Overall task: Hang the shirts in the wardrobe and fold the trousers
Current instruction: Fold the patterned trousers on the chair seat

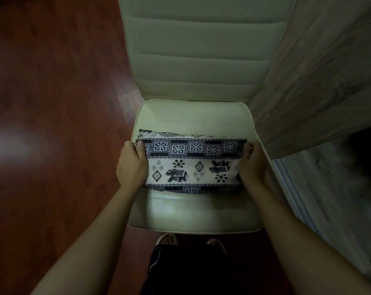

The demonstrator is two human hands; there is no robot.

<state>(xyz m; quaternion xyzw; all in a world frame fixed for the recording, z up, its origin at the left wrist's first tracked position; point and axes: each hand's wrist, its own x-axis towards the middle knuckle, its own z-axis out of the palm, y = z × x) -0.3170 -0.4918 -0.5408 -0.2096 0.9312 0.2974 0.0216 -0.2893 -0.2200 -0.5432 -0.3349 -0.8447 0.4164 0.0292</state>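
Observation:
Folded trousers (193,165) with a dark blue and white elephant print lie across the seat of a cream padded chair (193,116). My left hand (132,165) grips the left end of the folded bundle, thumb on top at the far edge. My right hand (251,165) grips the right end in the same way. Both hands hold the fabric low over the seat. No shirts or wardrobe interior appear in view.
Dark red wooden floor (52,103) spreads to the left of the chair. A grey wood-grain panel (318,71) stands close at the right, next to the chair back. My feet (191,241) and dark shorts are below the seat's front edge.

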